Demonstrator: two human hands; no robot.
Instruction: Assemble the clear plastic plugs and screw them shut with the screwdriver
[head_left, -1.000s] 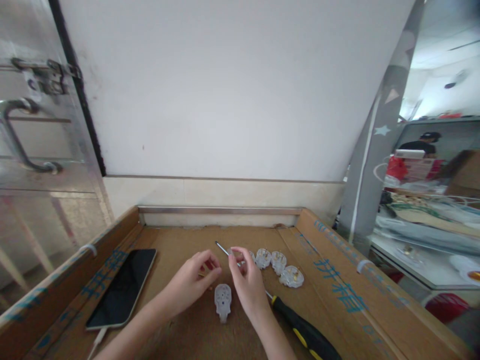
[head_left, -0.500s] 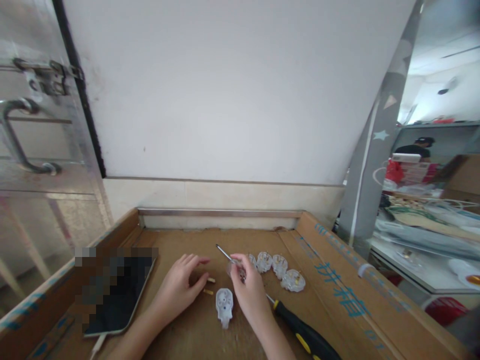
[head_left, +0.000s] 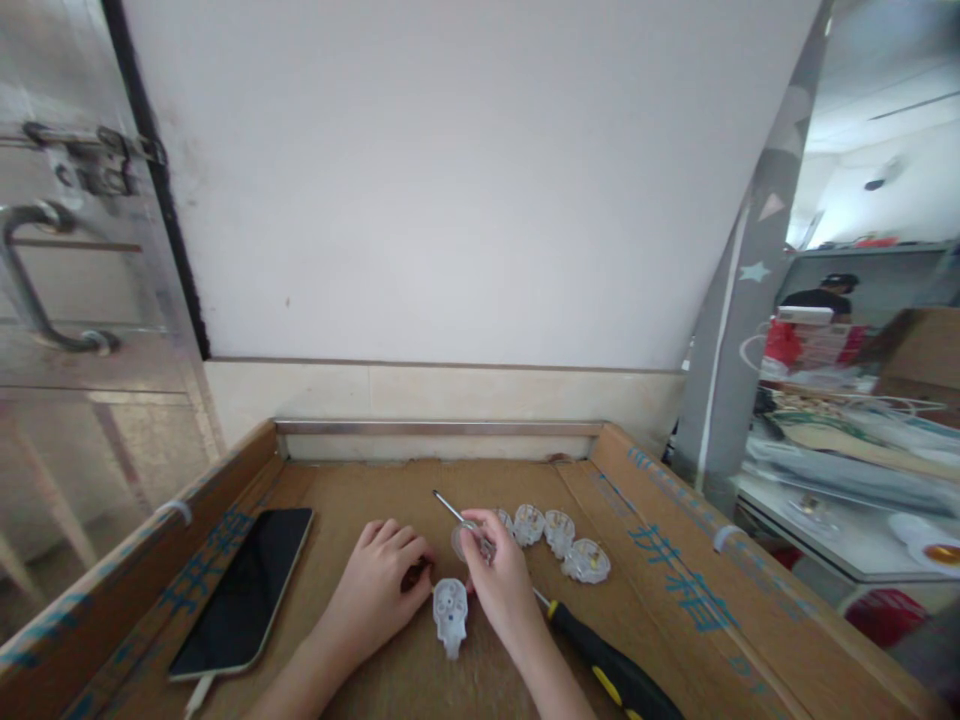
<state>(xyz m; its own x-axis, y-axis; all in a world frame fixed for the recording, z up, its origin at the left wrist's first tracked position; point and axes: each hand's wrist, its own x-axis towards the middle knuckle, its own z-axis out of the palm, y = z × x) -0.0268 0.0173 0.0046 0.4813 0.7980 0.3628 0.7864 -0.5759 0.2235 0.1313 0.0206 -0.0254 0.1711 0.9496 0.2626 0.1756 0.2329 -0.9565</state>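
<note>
My left hand (head_left: 384, 578) rests low over the cardboard. Its thumb and index finger come together at the left edge of a clear plastic plug shell (head_left: 450, 615); what lies between them is hidden. My right hand (head_left: 495, 570) holds a clear plastic piece (head_left: 466, 541) between thumb and fingers, right of and above that shell. A screwdriver (head_left: 611, 660) with a black and yellow handle lies at the right, its shaft apparently running under my right hand with the tip showing beyond. Several clear plastic shells (head_left: 585, 561) with brass-coloured parts sit in a curved row past my right hand.
A phone (head_left: 241, 590) with a white cable lies at the left. Cardboard walls (head_left: 675, 560) edge the work surface, and a metal rail (head_left: 442, 428) runs along the back. Farther right, a cluttered table (head_left: 840, 540) stands, with a person (head_left: 825, 298) behind it.
My left hand has moved right and its fingers have closed, covering the small brass pieces that lay beside the shell. My right hand stays nearly in place, still holding the clear piece.
</note>
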